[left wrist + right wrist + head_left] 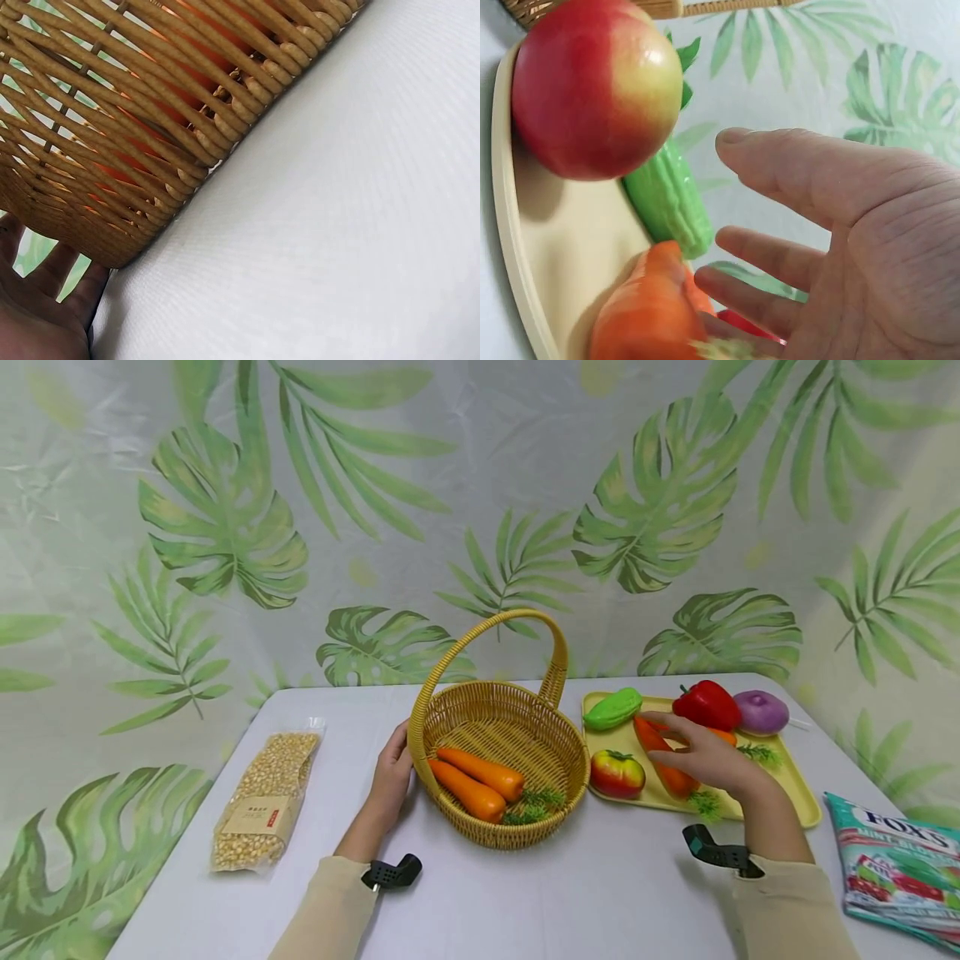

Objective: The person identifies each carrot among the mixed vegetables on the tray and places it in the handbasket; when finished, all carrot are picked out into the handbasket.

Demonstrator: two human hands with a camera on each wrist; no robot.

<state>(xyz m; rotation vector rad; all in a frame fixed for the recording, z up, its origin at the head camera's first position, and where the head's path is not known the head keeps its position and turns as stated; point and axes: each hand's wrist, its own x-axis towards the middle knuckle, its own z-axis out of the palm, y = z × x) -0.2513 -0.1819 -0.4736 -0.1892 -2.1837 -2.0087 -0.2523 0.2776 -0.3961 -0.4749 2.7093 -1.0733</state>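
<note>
Center-right of the head view, right hand (708,756) is at an orange tapered carrot (678,782) on the pale-yellow rectangular tray (797,793) — fingers spread, gripping nothing. Left hand (392,770) touches the round tan wicker basket (517,836), mid-frame, fingers near straight. Likely a carrot pick; next move calls for closing round it. Counts: two carrots (480,771) in basket, apparently two on tray — one mostly hidden; one green ridged gourd (612,710), one red-yellow round fruit (617,775).

I observe pale backdrop (517,468), green leaf print (225,518), faint creases upper left. White tabletop (570,902) stands before it. Light soft.
</note>
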